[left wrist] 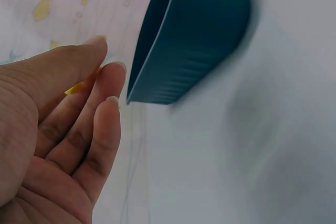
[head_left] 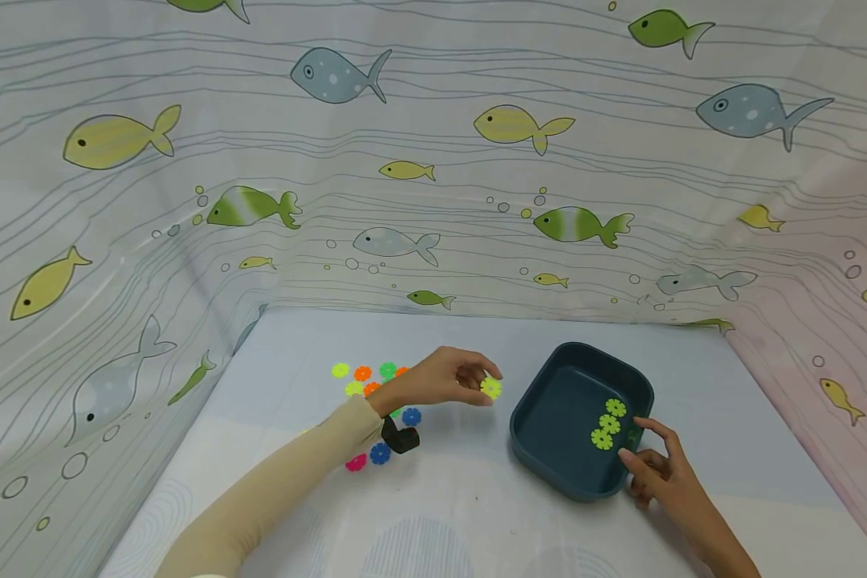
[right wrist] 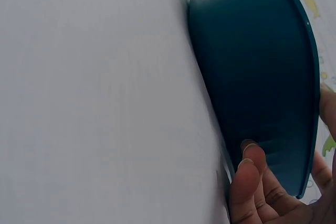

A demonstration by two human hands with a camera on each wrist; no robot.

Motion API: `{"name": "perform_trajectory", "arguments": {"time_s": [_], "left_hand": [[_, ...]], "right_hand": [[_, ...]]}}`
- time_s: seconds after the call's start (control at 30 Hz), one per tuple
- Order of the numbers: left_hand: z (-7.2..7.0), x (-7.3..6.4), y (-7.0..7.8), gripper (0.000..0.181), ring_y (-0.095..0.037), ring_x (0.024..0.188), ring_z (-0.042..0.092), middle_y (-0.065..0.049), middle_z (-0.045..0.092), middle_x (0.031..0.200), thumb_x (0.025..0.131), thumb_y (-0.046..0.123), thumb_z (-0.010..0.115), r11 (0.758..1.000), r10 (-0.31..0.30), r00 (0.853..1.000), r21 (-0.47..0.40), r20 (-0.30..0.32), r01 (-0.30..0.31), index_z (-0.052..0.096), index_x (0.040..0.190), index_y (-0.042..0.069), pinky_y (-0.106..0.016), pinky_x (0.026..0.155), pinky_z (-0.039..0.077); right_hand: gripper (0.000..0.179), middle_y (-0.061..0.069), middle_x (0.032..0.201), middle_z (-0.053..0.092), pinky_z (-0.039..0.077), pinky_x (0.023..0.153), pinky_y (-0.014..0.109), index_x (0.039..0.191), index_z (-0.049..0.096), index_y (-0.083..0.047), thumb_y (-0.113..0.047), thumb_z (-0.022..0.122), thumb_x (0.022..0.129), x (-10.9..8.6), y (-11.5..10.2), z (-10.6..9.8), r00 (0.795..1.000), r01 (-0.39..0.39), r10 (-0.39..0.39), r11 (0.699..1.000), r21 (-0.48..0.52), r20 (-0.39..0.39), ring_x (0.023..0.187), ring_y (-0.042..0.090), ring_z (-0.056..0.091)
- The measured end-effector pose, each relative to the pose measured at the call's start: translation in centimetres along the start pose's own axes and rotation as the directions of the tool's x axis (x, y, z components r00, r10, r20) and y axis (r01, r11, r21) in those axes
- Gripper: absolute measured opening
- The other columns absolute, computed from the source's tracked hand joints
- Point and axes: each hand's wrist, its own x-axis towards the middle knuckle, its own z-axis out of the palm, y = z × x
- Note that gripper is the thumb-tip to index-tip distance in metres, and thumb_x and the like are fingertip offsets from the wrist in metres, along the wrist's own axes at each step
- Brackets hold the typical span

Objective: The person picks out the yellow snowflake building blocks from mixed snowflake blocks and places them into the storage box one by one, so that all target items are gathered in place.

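My left hand [head_left: 441, 377] pinches a yellow-green flower-shaped plastic disc [head_left: 490, 388] between thumb and fingertips, just left of a dark teal tub [head_left: 559, 413]. In the left wrist view only a yellow sliver of the disc [left wrist: 75, 88] shows behind the thumb. On the tub floor, toward its right side, three yellow-green discs [head_left: 609, 424] lie in a row. My right hand [head_left: 668, 474] grips the tub's right edge. From the right wrist view, curled fingers [right wrist: 245, 182] press against the tub's outer wall [right wrist: 252, 72], near the tabletop.
Left of the tub, several loose discs in orange [head_left: 362, 373], green [head_left: 388, 370], blue [head_left: 411, 417] and pink [head_left: 356, 462] lie on the white table [head_left: 433, 490], partly hidden by my left forearm. A fish-patterned curtain [head_left: 419, 209] encloses the back and sides.
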Motion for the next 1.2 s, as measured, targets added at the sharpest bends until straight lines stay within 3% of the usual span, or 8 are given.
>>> {"name": "perform_trajectory", "arguments": {"time_s": [0.23, 0.6, 0.9, 1.2], "left_hand": [[0.7, 1.1, 0.3, 0.038, -0.016, 0.087, 0.067, 0.002, 0.071, 0.096, 0.088, 0.019, 0.085, 1.0, 0.02, 1.0, -0.002, 0.019, -0.02, 0.072, 0.123, 0.01, -0.032, 0.082, 0.059], [1.8, 2.8, 0.8, 0.036, -0.014, 0.084, 0.068, 0.004, 0.07, 0.094, 0.087, 0.019, 0.086, 0.999, 0.051, 0.998, 0.002, 0.037, -0.051, 0.073, 0.12, 0.018, -0.03, 0.079, 0.059], [3.1, 4.0, 1.0, 0.038, -0.014, 0.082, 0.07, 0.004, 0.072, 0.093, 0.087, 0.019, 0.086, 0.997, 0.077, 0.995, -0.023, 0.066, -0.076, 0.072, 0.122, 0.017, -0.031, 0.078, 0.06], [4.5, 5.3, 1.4, 0.041, -0.01, 0.081, 0.071, 0.006, 0.072, 0.094, 0.089, 0.019, 0.084, 0.994, 0.109, 0.988, -0.024, 0.112, -0.107, 0.07, 0.126, 0.009, -0.028, 0.078, 0.059]], "right_hand": [[0.069, 0.018, 0.102, 0.063, 0.056, 0.062, 0.04, 0.156, 0.013, -0.028, -0.036, 0.06, 0.106, -0.1, -0.1, 0.0, 1.0, 0.007, -0.007, 1.0, 0.005, 0.001, 0.074, 0.031, 0.061], [0.068, 0.018, 0.101, 0.063, 0.056, 0.062, 0.04, 0.156, 0.014, -0.029, -0.036, 0.06, 0.106, -0.2, -0.2, 0.0, 1.0, 0.012, -0.012, 1.0, -0.003, -0.005, 0.074, 0.031, 0.061], [0.067, 0.018, 0.1, 0.063, 0.056, 0.062, 0.039, 0.155, 0.015, -0.029, -0.035, 0.06, 0.106, -0.3, -0.4, 0.1, 1.0, 0.007, -0.007, 1.0, 0.005, -0.007, 0.072, 0.03, 0.061], [0.068, 0.019, 0.101, 0.063, 0.056, 0.062, 0.039, 0.156, 0.014, -0.028, -0.035, 0.06, 0.106, -0.3, -0.4, 0.1, 1.0, 0.004, -0.004, 1.0, 0.001, -0.006, 0.073, 0.03, 0.061]]}}
